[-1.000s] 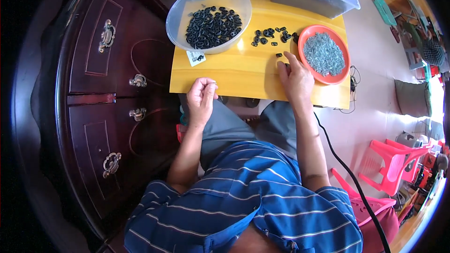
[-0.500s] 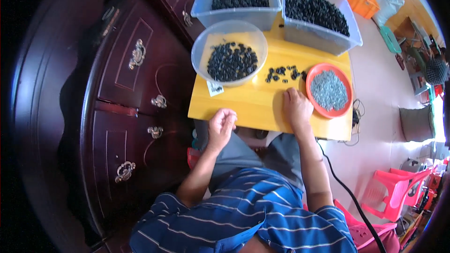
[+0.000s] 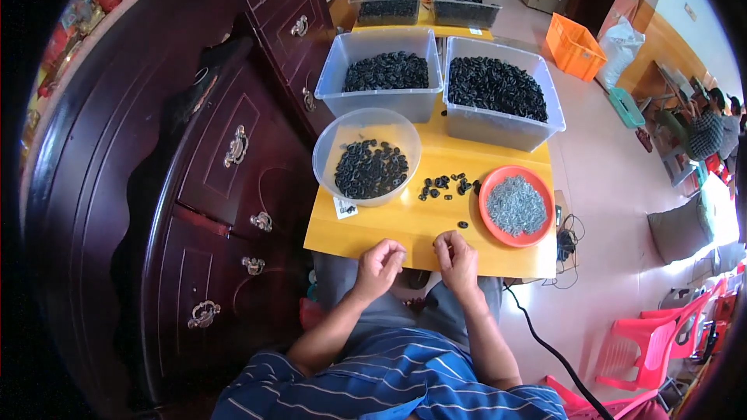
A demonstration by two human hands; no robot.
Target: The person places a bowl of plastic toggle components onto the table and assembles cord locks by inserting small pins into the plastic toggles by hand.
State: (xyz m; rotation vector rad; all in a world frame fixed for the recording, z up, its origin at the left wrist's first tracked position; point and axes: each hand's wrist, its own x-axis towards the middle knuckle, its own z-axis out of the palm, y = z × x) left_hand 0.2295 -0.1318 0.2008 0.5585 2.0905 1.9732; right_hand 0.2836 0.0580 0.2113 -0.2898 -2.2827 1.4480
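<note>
Holds left hand (image 3: 381, 266) and right hand (image 3: 457, 258) apart at the table's (image 3: 366, 233) near edge, fingertips drawn together, perhaps on something tiny, seemingly partway, with black pieces (image 3: 371, 169) in the tub (image 3: 324, 152) and others (image 3: 441, 182) loose beside the dish (image 3: 549, 210).

A dark wooden cabinet (image 3: 206, 175) is standing along the left. An orange crate (image 3: 574, 48) is sitting on the floor (image 3: 603, 210) near a white sack (image 3: 620, 50) and a green basket (image 3: 626, 108). A grey cushion (image 3: 679, 230) and a pink chair (image 3: 657, 354) are resting farther right, while a person in a checked top (image 3: 706, 134) is showing beyond.
</note>
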